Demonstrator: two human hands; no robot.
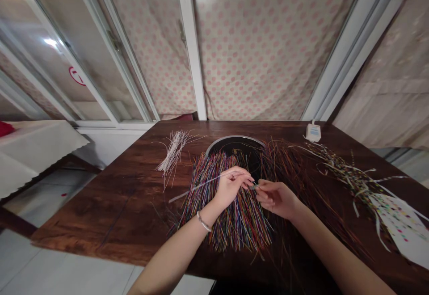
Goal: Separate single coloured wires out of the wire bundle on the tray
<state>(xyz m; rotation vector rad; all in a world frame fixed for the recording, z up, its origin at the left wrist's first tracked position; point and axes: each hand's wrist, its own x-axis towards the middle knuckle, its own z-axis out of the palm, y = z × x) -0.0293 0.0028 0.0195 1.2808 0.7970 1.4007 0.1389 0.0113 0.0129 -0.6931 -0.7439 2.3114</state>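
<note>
1. Pale strand [204, 184] runs over the multicolour fibre bundle [231, 217], gripped in the left hand [230, 188].
2. Right hand [276, 199] half-curled, fingertips [258, 192] just beside the left's; cannot tell if it's grasping anything.
3. Bundle sits against a black round pan [234, 142] on the dark wood counter [100, 210].
4. White strand bunch [173, 152] lies left; dotted paper [400, 228] lies right, with tangled strips [345, 172].

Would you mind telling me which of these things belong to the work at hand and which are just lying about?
In use: left hand holding a pale strand; right hand; multicoloured strands draped over a black round vessel.
Lying about: white strand bunch; white electrical box; dotted paper with strips.
</note>
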